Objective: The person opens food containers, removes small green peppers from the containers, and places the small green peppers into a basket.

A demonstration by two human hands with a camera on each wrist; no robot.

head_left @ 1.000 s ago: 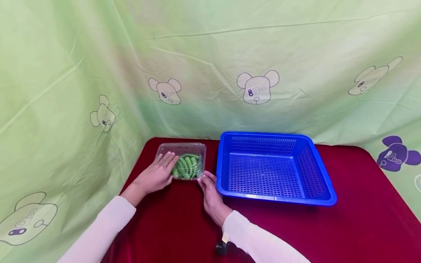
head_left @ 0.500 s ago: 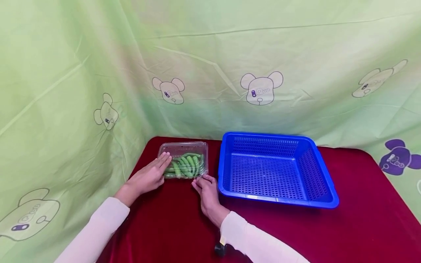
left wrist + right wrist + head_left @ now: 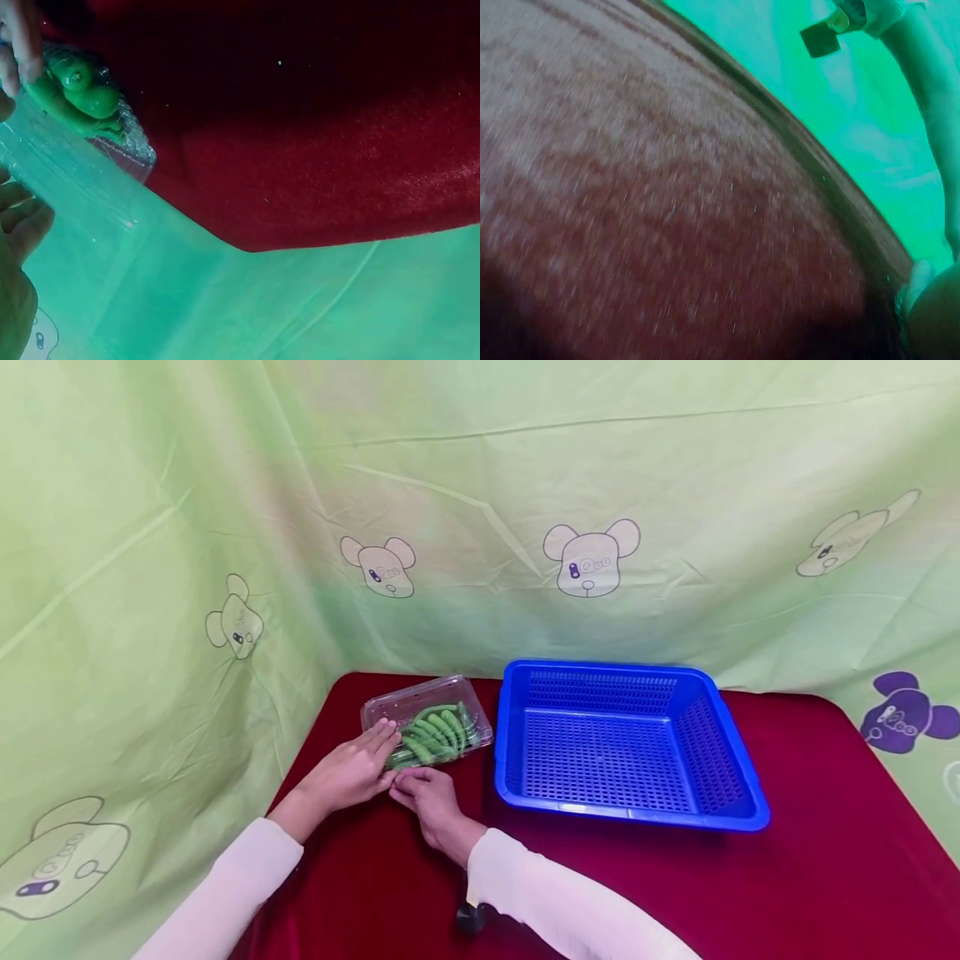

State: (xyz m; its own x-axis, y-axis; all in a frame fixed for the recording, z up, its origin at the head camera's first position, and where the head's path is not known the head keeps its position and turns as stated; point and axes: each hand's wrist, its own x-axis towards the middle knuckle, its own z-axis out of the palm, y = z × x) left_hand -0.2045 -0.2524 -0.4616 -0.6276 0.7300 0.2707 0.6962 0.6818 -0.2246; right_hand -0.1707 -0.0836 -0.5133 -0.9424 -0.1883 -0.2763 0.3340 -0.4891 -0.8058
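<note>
In the head view, a clear plastic box (image 3: 420, 695) holding green curved pods (image 3: 442, 731) sits on the red cloth, turned at an angle. My left hand (image 3: 348, 772) lies over its left end, fingers stretched across the top and thumb by the front edge. At the front left corner, my right hand (image 3: 431, 806) pinches the box edge, close to the left thumb. The left wrist view shows pods (image 3: 75, 90) through the plastic, with fingertips against that edge. Neither the pinched edge nor the box shows in the right wrist view.
A blue perforated basket (image 3: 633, 814) stands right of the box. The red cloth (image 3: 810, 793) covers the table, and a green printed curtain (image 3: 465, 468) hangs behind and to the left. A small black object (image 3: 470, 918) hangs beneath the right sleeve.
The box has turned, its right end swinging away and its front left corner coming nearer. My right hand has moved left from the front right corner to the front left one.
</note>
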